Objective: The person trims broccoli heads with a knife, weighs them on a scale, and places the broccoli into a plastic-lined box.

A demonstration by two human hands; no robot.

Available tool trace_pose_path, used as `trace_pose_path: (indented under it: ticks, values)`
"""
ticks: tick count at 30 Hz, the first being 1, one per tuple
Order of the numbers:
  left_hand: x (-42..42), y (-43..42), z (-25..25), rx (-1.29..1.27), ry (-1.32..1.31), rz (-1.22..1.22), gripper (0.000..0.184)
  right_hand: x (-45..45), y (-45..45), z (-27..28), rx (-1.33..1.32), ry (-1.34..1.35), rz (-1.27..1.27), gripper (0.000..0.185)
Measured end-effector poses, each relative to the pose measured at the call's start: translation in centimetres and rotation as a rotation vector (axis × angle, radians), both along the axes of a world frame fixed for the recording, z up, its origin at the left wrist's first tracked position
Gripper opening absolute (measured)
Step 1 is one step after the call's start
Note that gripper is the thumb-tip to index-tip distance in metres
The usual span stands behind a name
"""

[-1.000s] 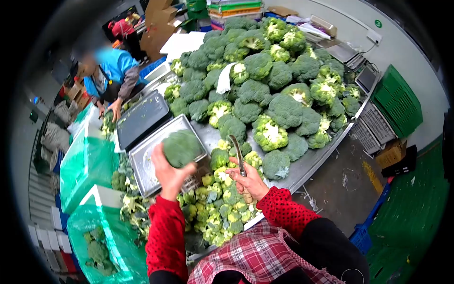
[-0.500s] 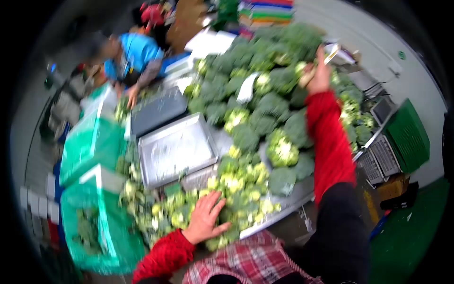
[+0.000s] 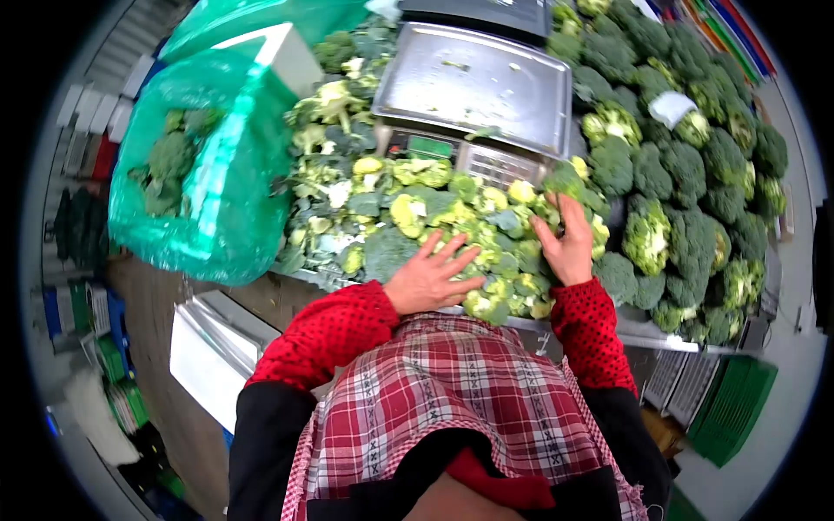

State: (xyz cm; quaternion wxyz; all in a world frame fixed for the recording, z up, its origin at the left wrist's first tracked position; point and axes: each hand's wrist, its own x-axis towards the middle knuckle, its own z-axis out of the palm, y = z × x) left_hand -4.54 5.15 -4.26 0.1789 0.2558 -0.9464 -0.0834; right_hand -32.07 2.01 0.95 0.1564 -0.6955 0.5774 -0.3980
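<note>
My left hand (image 3: 434, 276) lies with fingers spread on the near edge of a heap of small broccoli florets (image 3: 499, 230). At the right side of that heap is my right hand (image 3: 566, 239), its thumb and fingers apart against the florets; I see nothing held in it. Beyond both hands stands a weighing scale (image 3: 430, 146) with a metal tray (image 3: 478, 82) bearing a few green scraps. Whole broccoli heads (image 3: 691, 243) are piled on the table to the right of my right hand.
To the left, a green plastic bag (image 3: 234, 200) lines a white box holding some broccoli. Cut stalks and leaves (image 3: 334, 148) lie between it and the scale. A white lidded box (image 3: 213, 356) stands low at left, a green crate (image 3: 734, 408) low at right.
My right hand has come back from the far broccoli pile to the florets near me. My left hand stays on the florets, fingers spread. The view has turned down and leftward.
</note>
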Motion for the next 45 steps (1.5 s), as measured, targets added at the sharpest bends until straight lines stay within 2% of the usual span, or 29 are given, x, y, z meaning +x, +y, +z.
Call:
trace_pose_path:
  ticks: [4, 5, 7, 9, 10, 11, 12, 14, 15, 16, 17, 18, 19, 20, 24, 25, 26, 28, 29, 30, 32, 34, 35, 37, 39, 41, 42, 44, 45]
  values:
    - [1.1, 1.3, -1.3, 0.090, 0.002, 0.005, 0.063, 1.6, -0.2, -0.7, -0.021, 0.148, 0.035, 0.038]
    - [2.2, 1.2, 0.0, 0.153, 0.031, -0.001, 0.065, 2.1, 0.1, -0.4, 0.071, 0.043, -0.012, 0.038]
    - [4.9, -0.2, 3.1, 0.186, 0.141, 0.024, 0.069, 2.2, 0.0, -0.1, 0.101, 0.066, 0.015, 0.042]
    - [10.5, -3.6, 8.0, -0.214, 0.400, 0.278, 0.055, 3.6, 0.5, 0.6, 0.084, 0.063, 0.042, 0.042]
    - [14.5, -5.2, 13.8, -0.161, 0.337, 0.492, 0.045, 4.4, 0.6, 1.0, 0.093, 0.071, 0.045, 0.041]
    - [18.8, -7.4, 16.6, -0.197, 0.355, 0.643, 0.039, 5.5, 0.5, 1.9, 0.114, 0.075, 0.069, 0.040]
    - [22.2, -8.8, 18.1, -0.121, 0.473, 1.028, 0.036, 6.5, 0.5, 2.7, 0.136, 0.083, 0.089, 0.039]
    - [34.4, -14.8, 17.3, -0.075, 0.545, 1.182, 0.045, 8.0, 0.5, 3.0, 0.112, 0.083, 0.096, 0.038]
    - [39.3, -16.4, 16.1, -0.230, 0.245, 1.361, 0.051, 8.4, 0.6, 3.1, 0.127, 0.079, 0.096, 0.038]
    - [42.0, -17.1, 15.8, -0.152, 0.062, 1.504, 0.050, 8.7, 0.6, 3.2, 0.142, 0.072, 0.092, 0.039]
    - [45.1, -17.9, 14.2, -0.122, -0.041, 1.544, 0.052, 8.8, 0.6, 3.5, 0.159, 0.074, 0.080, 0.038]
    - [47.4, -18.4, 12.4, -0.110, -0.123, 1.579, 0.057, 9.0, 0.8, 3.7, 0.179, 0.077, 0.066, 0.038]
    - [49.0, -19.1, 12.0, 0.028, -0.243, 1.621, 0.069, 8.7, 1.0, 3.2, 0.216, 0.063, 0.029, 0.037]
    - [51.0, -20.2, 10.9, 0.044, -0.368, 1.655, 0.071, 8.8, 1.1, 3.1, 0.207, 0.057, 0.006, 0.037]
    - [56.6, -24.0, 7.3, -0.152, -0.864, 1.483, 0.082, 10.0, 1.2, 3.6, 0.272, 0.099, -0.106, 0.035]
    - [57.4, -25.1, 6.5, -0.075, -0.929, 1.399, 0.085, 10.0, 1.0, 3.3, 0.252, 0.140, -0.101, 0.036]
    - [58.7, -26.3, 5.2, -0.038, -0.977, 1.323, 0.090, 9.7, 1.2, 3.5, 0.284, 0.377, -0.074, 0.073]
    - [58.1, -27.4, 5.8, 0.171, -1.009, 1.318, 0.099, 11.8, 0.0, 5.1, 0.251, 0.419, -0.015, 0.074]
    - [58.5, -28.2, 4.9, 0.171, -1.006, 1.326, 0.103, 12.7, -0.6, 5.7, 0.258, 0.421, -0.015, 0.071]
    - [59.6, -28.8, 3.9, 0.175, -1.007, 1.338, 0.108, 13.9, -1.7, 6.3, 0.102, 0.519, 0.028, 0.057]
    - [61.9, -29.2, 1.3, -0.009, -0.994, 1.298, 0.111, 15.0, -3.5, 4.8, 0.274, 0.240, 0.047, 0.035]
    - [59.7, -28.2, 5.2, 0.093, -0.975, 1.208, 0.108, 16.6, -4.9, 5.1, 0.323, 0.189, 0.068, 0.036]
    - [59.4, -27.9, 5.1, -0.018, -0.992, 1.185, 0.102, 17.2, -5.4, 5.3, 0.335, 0.178, 0.089, 0.035]
    - [57.5, -26.8, 6.2, -0.121, -0.935, 1.177, 0.099, 17.5, -5.9, 4.9, 0.317, 0.158, 0.133, 0.034]
    - [54.9, -25.5, 9.5, -0.090, -0.904, 1.182, 0.099, 17.5, -5.7, 4.8, 0.339, 0.144, 0.135, 0.033]
    - [52.2, -23.9, 13.3, -0.053, -0.452, 1.321, 0.101, 17.1, -5.4, 4.3, 0.329, 0.129, 0.141, 0.033]
    - [51.0, -23.2, 14.4, -0.062, -0.463, 1.318, 0.101, 16.9, -5.4, 4.1, 0.329, 0.115, 0.140, 0.033]
    - [49.1, -21.4, 16.3, -0.117, 0.068, 1.503, 0.099, 16.8, -5.3, 3.5, 0.301, 0.096, 0.175, 0.032]
    - [48.8, -21.0, 15.8, -0.081, 0.262, 1.557, 0.098, 17.3, -5.2, 3.7, 0.315, 0.059, 0.195, 0.031]
